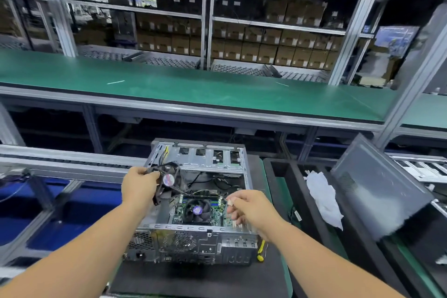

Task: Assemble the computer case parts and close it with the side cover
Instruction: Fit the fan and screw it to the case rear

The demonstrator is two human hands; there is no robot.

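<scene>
An open computer case (pixel 193 232) lies on its side in front of me, showing the motherboard and a round CPU cooler (pixel 196 210). Above the case's left side, my left hand (pixel 139 186) grips a black case fan (pixel 170 182) by its frame. A thin cable runs from the fan to a small white connector (pixel 229 201), which my right hand (pixel 251 208) pinches over the motherboard's right part. A grey side cover (pixel 379 189) leans tilted at the right.
A long green conveyor shelf (pixel 193 89) spans the middle distance. White crumpled wrapping (pixel 324 198) lies right of the case in a black tray. A yellow-handled tool (pixel 260 249) rests by the case's near right corner. Blue bins (pixel 60 213) sit lower left.
</scene>
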